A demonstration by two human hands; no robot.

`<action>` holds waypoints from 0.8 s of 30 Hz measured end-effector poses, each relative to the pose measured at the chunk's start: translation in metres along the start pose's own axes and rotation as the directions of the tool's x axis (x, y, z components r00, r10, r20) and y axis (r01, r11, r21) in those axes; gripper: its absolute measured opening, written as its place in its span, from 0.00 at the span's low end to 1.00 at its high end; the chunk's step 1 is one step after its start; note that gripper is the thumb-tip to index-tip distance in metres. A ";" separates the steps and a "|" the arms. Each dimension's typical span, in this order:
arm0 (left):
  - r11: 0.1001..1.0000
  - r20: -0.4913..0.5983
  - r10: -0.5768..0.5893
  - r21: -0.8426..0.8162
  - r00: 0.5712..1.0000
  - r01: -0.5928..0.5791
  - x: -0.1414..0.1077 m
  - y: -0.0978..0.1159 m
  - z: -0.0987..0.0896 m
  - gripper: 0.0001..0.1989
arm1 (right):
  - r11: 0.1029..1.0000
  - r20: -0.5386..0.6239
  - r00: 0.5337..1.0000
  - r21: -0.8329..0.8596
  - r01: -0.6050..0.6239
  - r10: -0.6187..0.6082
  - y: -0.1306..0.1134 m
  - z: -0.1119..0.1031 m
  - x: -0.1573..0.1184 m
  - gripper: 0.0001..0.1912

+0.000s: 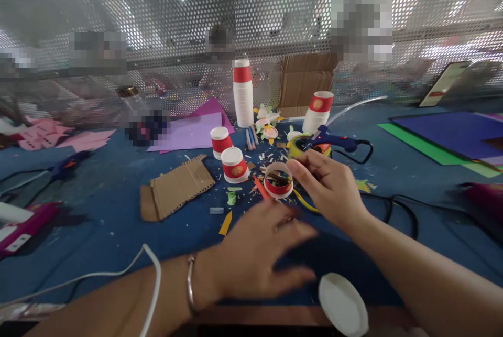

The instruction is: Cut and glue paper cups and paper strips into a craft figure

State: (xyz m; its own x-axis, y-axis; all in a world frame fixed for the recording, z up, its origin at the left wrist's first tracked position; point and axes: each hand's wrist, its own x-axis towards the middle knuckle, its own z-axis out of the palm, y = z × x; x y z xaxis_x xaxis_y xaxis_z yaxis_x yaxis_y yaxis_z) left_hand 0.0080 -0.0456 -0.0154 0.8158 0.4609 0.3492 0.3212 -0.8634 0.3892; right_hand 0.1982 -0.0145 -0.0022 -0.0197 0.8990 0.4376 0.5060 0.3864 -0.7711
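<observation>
My right hand [332, 187] pinches the rim of a cut paper-cup ring [279, 190], red and white, between thumb and fingers. Through the open ring I can see scraps on the table. Near me, my left hand [261, 253] is blurred by motion, its fingers apart and nothing visible in them. A white round piece [343, 303], like a cup base, is at the table's front edge, below my left fingertips. Just left of the ring lies an orange marker [261, 187]. Two upside-down red and white paper cups, the nearer one [234, 165] on a white rim, stand farther left.
A blue glue gun [332, 140] rests on a yellow tape roll [296, 145], cable running right. Behind are a tall cup stack [243, 104] and shorter stack [316, 117]. Corrugated cardboard [178, 187] lies left; coloured sheets [444, 132] lie right. A white cable [151, 258] crosses my left forearm.
</observation>
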 end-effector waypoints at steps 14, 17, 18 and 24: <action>0.936 0.167 0.280 0.171 0.945 -0.307 0.003 0.009 0.021 0.14 | 1.000 0.138 0.990 -0.027 -0.004 0.008 0.001 0.007 0.000 0.18; 0.956 0.197 0.212 0.163 0.957 -0.245 0.003 0.010 0.014 0.11 | 0.996 0.194 0.981 -0.074 0.039 -0.024 0.001 0.007 -0.002 0.18; 0.957 0.218 0.201 0.165 0.955 -0.239 0.004 0.010 0.010 0.11 | 0.995 0.222 0.975 -0.091 0.050 -0.029 0.000 0.007 -0.002 0.18; 0.932 0.294 0.023 0.340 0.955 -0.128 -0.003 0.006 -0.016 0.06 | 0.947 0.349 0.937 -0.307 0.091 0.023 -0.002 0.004 -0.004 0.17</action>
State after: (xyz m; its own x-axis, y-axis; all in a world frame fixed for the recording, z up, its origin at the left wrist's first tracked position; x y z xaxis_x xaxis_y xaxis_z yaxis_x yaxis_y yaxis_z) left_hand 0.0000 -0.0489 -0.0001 0.9286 0.3597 0.0917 0.3587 -0.9330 0.0277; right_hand 0.1937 -0.0176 -0.0046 -0.3074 0.9231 0.2310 0.7422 0.3845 -0.5489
